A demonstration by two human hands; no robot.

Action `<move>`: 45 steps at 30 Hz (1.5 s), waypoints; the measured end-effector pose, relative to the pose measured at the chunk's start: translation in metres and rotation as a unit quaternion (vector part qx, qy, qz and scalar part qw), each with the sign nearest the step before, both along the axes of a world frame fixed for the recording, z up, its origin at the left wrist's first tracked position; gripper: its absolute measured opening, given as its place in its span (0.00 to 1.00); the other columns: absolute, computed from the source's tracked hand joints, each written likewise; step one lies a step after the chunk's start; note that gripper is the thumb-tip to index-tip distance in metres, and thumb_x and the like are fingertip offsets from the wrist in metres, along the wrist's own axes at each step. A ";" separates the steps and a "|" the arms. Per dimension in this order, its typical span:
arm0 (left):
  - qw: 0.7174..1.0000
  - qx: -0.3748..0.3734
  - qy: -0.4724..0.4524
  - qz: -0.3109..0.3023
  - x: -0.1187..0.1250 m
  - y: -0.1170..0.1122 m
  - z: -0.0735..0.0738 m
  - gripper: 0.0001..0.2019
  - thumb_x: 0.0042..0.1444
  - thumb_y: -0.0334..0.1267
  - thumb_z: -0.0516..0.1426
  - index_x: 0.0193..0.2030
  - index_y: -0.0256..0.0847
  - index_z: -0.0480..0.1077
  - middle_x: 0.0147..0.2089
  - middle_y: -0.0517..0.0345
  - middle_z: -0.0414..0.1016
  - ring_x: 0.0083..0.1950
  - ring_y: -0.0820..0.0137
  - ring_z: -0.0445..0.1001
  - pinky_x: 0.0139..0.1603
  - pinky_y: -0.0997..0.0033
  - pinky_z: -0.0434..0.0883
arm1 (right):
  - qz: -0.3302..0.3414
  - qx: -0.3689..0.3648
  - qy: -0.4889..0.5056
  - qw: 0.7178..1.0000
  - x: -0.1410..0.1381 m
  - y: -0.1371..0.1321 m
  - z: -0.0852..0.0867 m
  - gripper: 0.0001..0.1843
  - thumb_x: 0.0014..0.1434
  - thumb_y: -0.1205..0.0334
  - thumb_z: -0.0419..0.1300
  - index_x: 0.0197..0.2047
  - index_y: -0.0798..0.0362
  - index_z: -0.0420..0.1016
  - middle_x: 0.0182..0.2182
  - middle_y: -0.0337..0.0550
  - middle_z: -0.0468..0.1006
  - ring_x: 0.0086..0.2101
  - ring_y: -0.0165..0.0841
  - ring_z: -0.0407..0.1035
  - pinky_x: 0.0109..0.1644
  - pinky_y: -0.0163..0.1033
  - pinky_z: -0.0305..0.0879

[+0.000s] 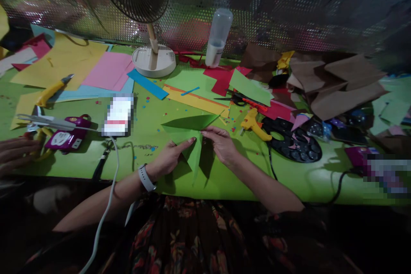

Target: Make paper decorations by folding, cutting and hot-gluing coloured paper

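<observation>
A folded sheet of green paper is held up over the front of the table, with creased, pointed flaps spreading from its middle. My left hand grips its left side, thumb lying on top and fingers hidden beneath. At the paper's centre right, my right hand pinches an edge between thumb and fingertips. To the right of that hand lies a yellow hot glue gun on its side. Black-bladed scissors rest behind it among paper scraps.
A white fan and a clear bottle stand at the back. A phone with a white cable lies left. Beyond it are a purple device and another person's hand. A black palette and brown paper lie right.
</observation>
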State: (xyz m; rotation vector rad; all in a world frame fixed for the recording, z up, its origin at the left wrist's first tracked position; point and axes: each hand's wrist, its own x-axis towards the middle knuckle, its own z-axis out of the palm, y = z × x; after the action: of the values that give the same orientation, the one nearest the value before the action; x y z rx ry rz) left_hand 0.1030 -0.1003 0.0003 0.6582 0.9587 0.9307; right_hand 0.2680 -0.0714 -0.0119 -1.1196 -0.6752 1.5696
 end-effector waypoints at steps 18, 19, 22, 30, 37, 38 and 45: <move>0.999 -0.038 -0.009 0.007 -0.001 0.000 0.002 0.22 0.46 0.43 0.71 0.47 0.37 0.79 0.47 0.48 0.83 0.51 0.57 0.80 0.54 0.61 0.75 | 0.038 0.026 -0.038 0.998 0.002 -0.002 0.007 0.11 0.38 0.56 0.75 0.27 0.47 0.83 0.27 0.36 0.83 0.29 0.31 0.74 0.40 0.39 0.69; 0.999 -0.036 -0.013 0.005 -0.001 0.000 0.002 0.22 0.46 0.43 0.70 0.48 0.37 0.79 0.47 0.48 0.82 0.50 0.57 0.80 0.53 0.61 0.75 | 0.038 0.029 -0.037 0.998 0.002 -0.002 0.008 0.11 0.38 0.56 0.76 0.27 0.47 0.83 0.27 0.36 0.83 0.30 0.31 0.74 0.40 0.40 0.70; 0.999 -0.040 -0.016 -0.004 -0.002 0.000 0.001 0.20 0.47 0.43 0.70 0.46 0.37 0.79 0.47 0.48 0.83 0.45 0.59 0.81 0.50 0.62 0.76 | 0.045 0.038 -0.029 0.998 0.003 -0.003 0.009 0.10 0.39 0.56 0.75 0.28 0.47 0.83 0.30 0.38 0.84 0.33 0.34 0.76 0.42 0.42 0.71; 0.999 -0.046 -0.002 0.016 -0.003 0.002 0.000 0.16 0.47 0.42 0.70 0.42 0.38 0.80 0.44 0.51 0.84 0.43 0.61 0.82 0.42 0.67 0.76 | 0.071 0.052 -0.073 0.993 0.007 -0.001 0.002 0.13 0.47 0.57 0.71 0.39 0.46 0.83 0.35 0.38 0.84 0.39 0.35 0.77 0.52 0.46 0.69; 0.993 -0.060 -0.030 0.094 -0.007 0.011 -0.002 0.14 0.43 0.39 0.71 0.37 0.38 0.80 0.39 0.53 0.84 0.44 0.59 0.82 0.48 0.63 0.77 | 0.134 0.331 -0.367 0.859 0.027 -0.009 0.020 0.26 0.56 0.72 0.60 0.55 0.40 0.77 0.61 0.41 0.70 0.62 0.38 0.61 0.67 0.54 0.57; 0.992 -0.064 -0.036 0.102 -0.007 0.012 -0.001 0.13 0.43 0.39 0.71 0.36 0.37 0.80 0.38 0.54 0.84 0.45 0.59 0.81 0.50 0.62 0.76 | 0.168 0.377 -0.402 0.817 0.028 -0.011 0.021 0.27 0.56 0.73 0.60 0.56 0.39 0.76 0.65 0.41 0.65 0.65 0.40 0.57 0.68 0.56 0.54; 0.993 -0.059 -0.045 0.094 -0.007 0.014 -0.001 0.13 0.45 0.40 0.70 0.38 0.42 0.80 0.42 0.55 0.83 0.47 0.61 0.80 0.49 0.64 0.77 | 0.216 0.514 -0.455 0.695 0.025 -0.011 0.008 0.17 0.62 0.67 0.62 0.49 0.35 0.81 0.68 0.37 0.62 0.67 0.42 0.52 0.66 0.59 0.57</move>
State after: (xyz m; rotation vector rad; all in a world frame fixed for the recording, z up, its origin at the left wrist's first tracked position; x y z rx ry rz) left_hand 0.0955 -0.0866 -0.0008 0.4273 0.9999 1.0525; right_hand 0.2925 -0.0822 -0.0043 -0.7675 -2.2748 0.5493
